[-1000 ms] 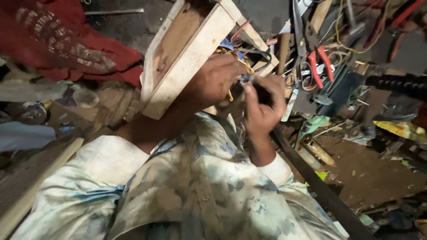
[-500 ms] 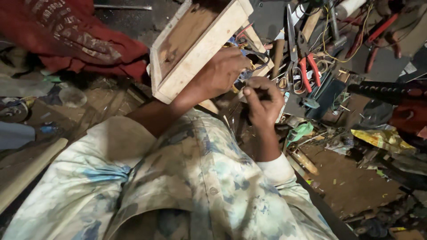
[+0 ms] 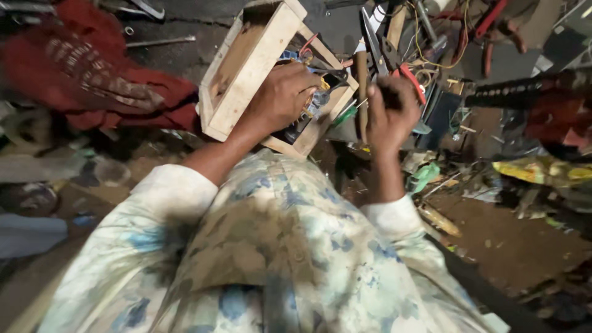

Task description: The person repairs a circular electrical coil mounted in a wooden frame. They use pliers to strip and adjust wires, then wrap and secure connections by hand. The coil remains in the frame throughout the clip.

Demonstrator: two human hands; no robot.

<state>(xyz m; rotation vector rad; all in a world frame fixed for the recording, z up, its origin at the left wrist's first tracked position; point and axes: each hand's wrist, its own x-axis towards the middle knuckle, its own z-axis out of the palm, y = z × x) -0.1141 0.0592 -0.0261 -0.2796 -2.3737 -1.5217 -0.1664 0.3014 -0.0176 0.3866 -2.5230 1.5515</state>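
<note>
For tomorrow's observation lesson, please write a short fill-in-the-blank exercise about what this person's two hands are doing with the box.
1. The left hand grips an open box made of ____.
2. The right hand is closed into a ____ beside the box.
3. The crumpled cloth left of the box is ____ in colour.
4. The pliers beyond the right hand have ____ handles.

Missing words: wood; fist; red; red

An open pale wooden box frame (image 3: 246,68) sits tilted on the cluttered ground, with coloured wires (image 3: 311,92) bunched inside.
</note>
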